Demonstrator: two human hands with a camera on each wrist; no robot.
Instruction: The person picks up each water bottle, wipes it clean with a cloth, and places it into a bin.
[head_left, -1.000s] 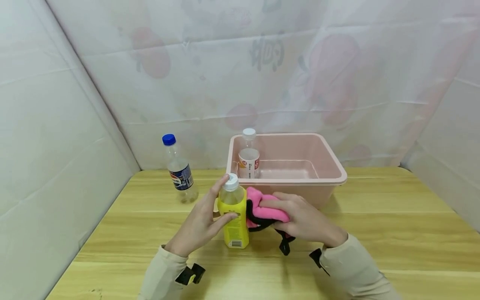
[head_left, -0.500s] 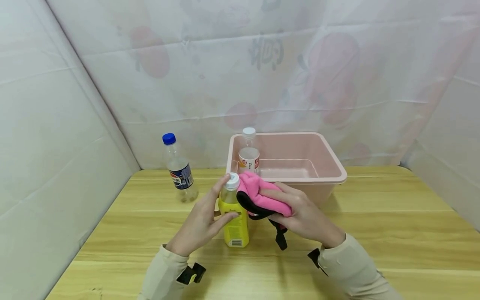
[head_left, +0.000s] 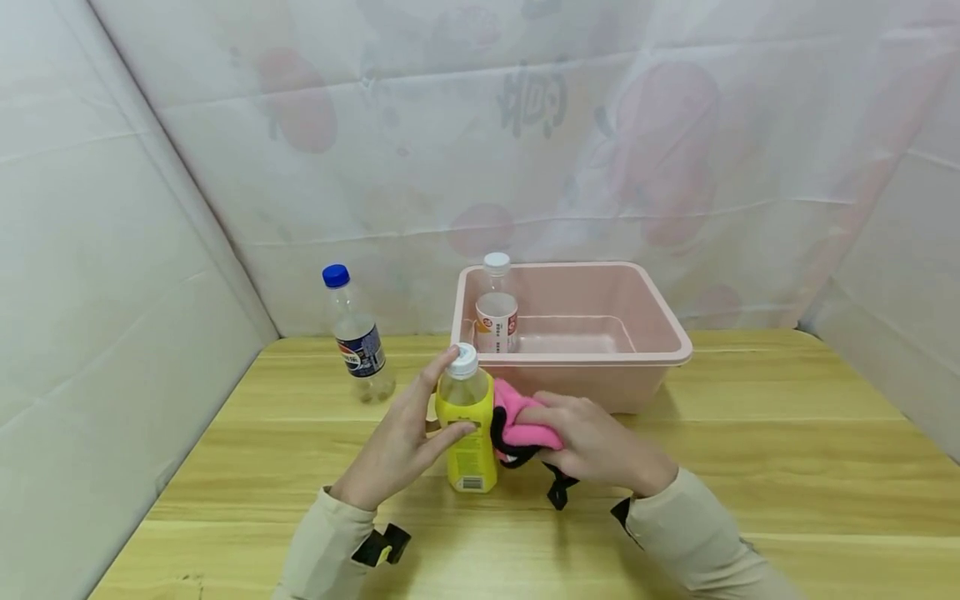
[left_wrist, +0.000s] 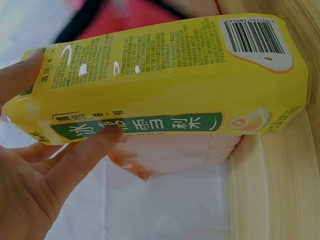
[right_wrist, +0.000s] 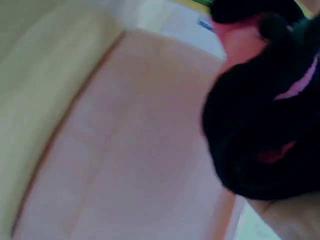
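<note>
Your left hand (head_left: 397, 442) steadies the upright yellow bottle (head_left: 467, 429) on the wooden table (head_left: 750, 467), a finger on its cap, thumb on its side. Your right hand (head_left: 596, 442) grips a pink cloth (head_left: 517, 421) against it. Beyond: pink bin (head_left: 645, 333) holding 1 clear bottle (head_left: 497, 312); blue-capped bottle (head_left: 354, 333) left.

Beige sleeves (head_left: 697, 533), black wrist straps (head_left: 381, 546)

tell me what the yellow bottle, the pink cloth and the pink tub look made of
Yellow bottle: likely clear plastic, glossy printed wrap showing glare. Pink cloth: soft, matte fabric, fleece-like, bunched in the right hand. Pink tub: smooth moulded plastic, apparently.
</note>
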